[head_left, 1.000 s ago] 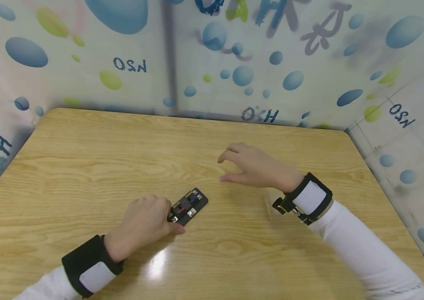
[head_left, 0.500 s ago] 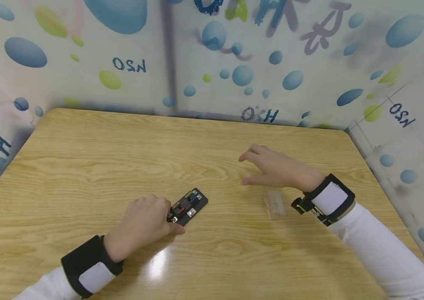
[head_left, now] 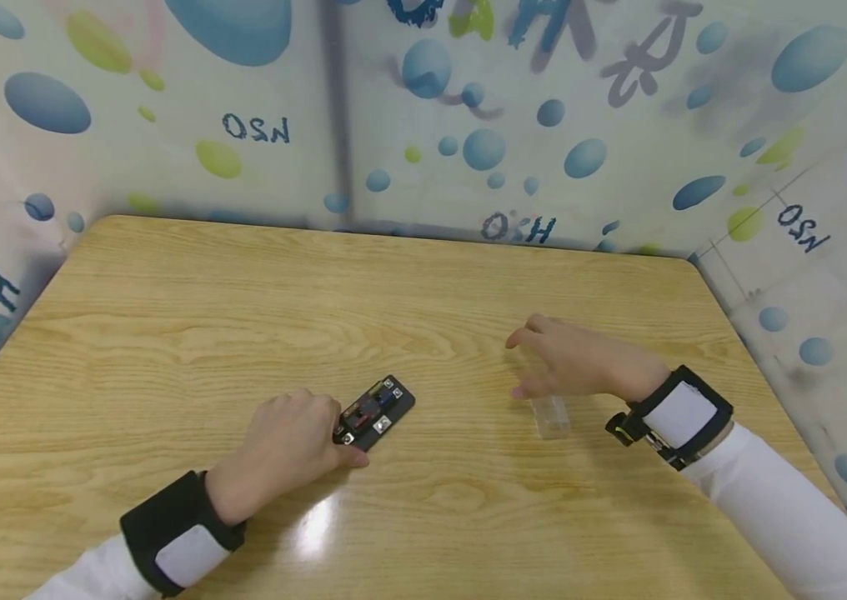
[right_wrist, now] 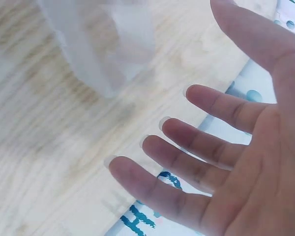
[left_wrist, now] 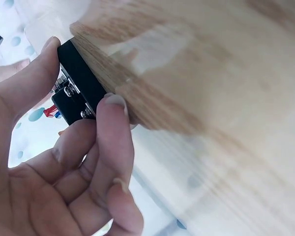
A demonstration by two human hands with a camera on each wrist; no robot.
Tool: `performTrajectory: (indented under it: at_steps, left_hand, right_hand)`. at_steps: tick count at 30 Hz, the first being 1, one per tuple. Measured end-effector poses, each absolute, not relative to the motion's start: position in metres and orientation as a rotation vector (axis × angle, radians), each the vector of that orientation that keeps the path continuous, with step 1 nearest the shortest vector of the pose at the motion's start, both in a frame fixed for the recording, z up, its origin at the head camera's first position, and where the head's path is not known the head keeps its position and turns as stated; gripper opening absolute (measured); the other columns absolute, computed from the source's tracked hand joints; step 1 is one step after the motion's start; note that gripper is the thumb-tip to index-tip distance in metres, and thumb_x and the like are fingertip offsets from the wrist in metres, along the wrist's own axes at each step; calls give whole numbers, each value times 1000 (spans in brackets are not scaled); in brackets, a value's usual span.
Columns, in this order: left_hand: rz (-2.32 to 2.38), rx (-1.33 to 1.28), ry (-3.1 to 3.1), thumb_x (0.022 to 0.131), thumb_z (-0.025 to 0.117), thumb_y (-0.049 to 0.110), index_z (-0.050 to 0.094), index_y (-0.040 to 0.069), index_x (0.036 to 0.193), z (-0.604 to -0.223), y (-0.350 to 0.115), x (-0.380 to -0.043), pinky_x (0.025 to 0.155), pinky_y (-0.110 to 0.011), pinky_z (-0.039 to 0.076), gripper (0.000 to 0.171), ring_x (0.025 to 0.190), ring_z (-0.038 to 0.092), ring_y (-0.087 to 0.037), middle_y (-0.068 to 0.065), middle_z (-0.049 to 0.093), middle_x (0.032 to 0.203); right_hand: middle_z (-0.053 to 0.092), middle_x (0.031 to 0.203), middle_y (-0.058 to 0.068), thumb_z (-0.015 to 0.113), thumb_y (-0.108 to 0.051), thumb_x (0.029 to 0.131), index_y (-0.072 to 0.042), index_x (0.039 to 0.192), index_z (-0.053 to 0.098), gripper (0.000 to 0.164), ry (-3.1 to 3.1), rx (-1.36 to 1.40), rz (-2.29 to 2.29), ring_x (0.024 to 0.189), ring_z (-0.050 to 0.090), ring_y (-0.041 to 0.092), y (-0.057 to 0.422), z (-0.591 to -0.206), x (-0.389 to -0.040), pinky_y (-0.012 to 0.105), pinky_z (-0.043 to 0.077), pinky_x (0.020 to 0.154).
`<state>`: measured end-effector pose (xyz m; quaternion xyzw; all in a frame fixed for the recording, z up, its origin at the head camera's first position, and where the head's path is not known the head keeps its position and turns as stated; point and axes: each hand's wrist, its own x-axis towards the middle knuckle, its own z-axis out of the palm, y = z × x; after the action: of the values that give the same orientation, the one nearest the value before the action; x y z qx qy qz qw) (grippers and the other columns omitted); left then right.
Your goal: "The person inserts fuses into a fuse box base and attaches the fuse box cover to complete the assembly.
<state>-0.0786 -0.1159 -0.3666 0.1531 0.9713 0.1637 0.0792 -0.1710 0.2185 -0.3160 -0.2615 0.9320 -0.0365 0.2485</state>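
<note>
My left hand grips the near left end of a small black rectangular base that lies slanted on the table. The base bears metal terminals and darker raised parts with bits of red and blue. Thumb and fingers pinch the edges of this black base in the left wrist view. Farther right, my right hand hovers with its fingers spread and relaxed. Just below it lies a clear plastic piece like a small box or cover, its far part hidden under the hand. The right wrist view shows the clear plastic piece beyond the fingertips.
A light wood table lies under both hands. Behind it and along its sides stand pale panels printed with blue and green dots and letters. Black straps with white patches circle both wrists.
My right hand has moved right, then a little nearer, toward the clear plastic piece, which has come into fuller view. My left hand and the black base stay in place.
</note>
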Motion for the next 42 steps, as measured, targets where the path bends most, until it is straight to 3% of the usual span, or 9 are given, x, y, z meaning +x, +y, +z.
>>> performTrajectory:
  at_steps: [6, 16, 26, 34, 42]
  left_hand:
    - [489, 473, 2911, 66, 87, 50, 58, 13, 64, -367, -116, -79, 43, -24, 33, 46, 48, 44, -11, 4, 49, 55]
    - [490, 474, 2919, 66, 87, 50, 58, 13, 64, -366, -116, -79, 43, -24, 33, 47, 48, 44, -11, 4, 49, 56]
    - [488, 478, 2923, 66, 87, 49, 59, 12, 65, -366, -117, -78, 43, -24, 33, 46, 48, 44, -10, 4, 49, 56]
    - [484, 468, 2918, 66, 86, 50, 58, 13, 66, -367, -117, -79, 43, -25, 33, 47, 49, 45, -11, 4, 50, 56]
    - [506, 473, 2909, 66, 87, 49, 59, 13, 66, -368, -118, -79, 43, -24, 34, 46, 48, 45, -10, 4, 50, 56]
  right_hand:
    - [46, 131, 14, 72, -52, 85, -13, 139, 50, 70, 2529, -671, -125, 109, 53, 27, 227, -323, -165, 46, 49, 86]
    - [47, 118, 8, 80, -59, 72, -14, 126, 56, 75, 2493, -727, -90, 96, 50, 20, 232, -333, -158, 37, 48, 79]
    - [48, 104, 3, 88, -42, 70, -12, 116, 59, 62, 2465, -860, -103, 87, 48, 16, 232, -339, -158, 33, 45, 77]
    - [53, 112, 8, 88, -24, 73, -10, 121, 60, 57, 2530, -781, -131, 91, 53, 18, 229, -339, -158, 37, 49, 81]
    - [53, 113, 15, 84, -8, 76, -5, 127, 55, 59, 2581, -776, -194, 85, 53, 19, 229, -342, -161, 34, 49, 73]
